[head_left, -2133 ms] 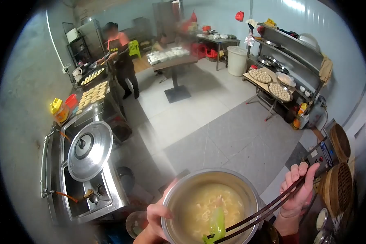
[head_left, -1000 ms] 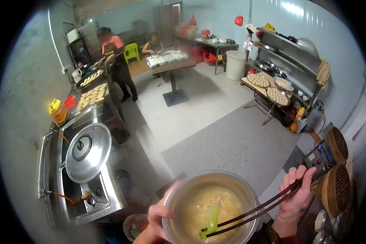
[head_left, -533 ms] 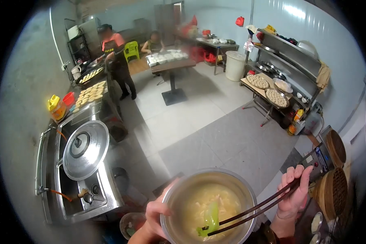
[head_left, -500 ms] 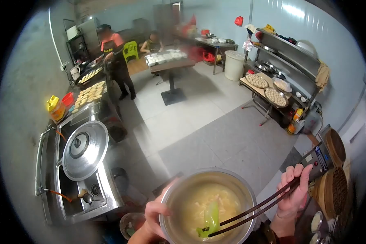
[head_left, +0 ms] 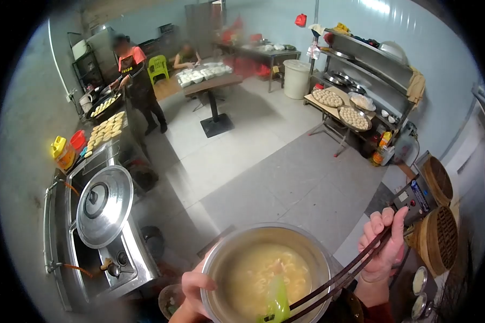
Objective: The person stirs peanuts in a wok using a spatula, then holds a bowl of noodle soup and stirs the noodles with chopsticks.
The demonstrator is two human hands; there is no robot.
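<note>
A deep metal bowl [head_left: 216,274] of noodles in pale broth [head_left: 256,269] is at the bottom middle of the head view. My left hand [head_left: 196,288] grips its left side, thumb over the rim. Dark chopsticks [head_left: 334,288] slant down from my right hand [head_left: 382,247], which is closed around their upper ends. Their lower ends reach into the bowl beside a green leafy vegetable [head_left: 277,301], which rests in the broth. Whether the tips pinch the leaf I cannot tell.
At left, a large round lid [head_left: 113,215] lies on a steel stove [head_left: 143,264]. Bamboo steamers [head_left: 434,242] stand at right. Farther back are a shelf rack [head_left: 372,70], dough trays [head_left: 355,118], a table [head_left: 221,83], and a person [head_left: 137,81] at a pan [head_left: 105,107].
The camera view has shifted, so the room's things sit farther left. The leaf and chopstick tips are lower in the bowl, nearer its front edge. Both hands keep their holds.
</note>
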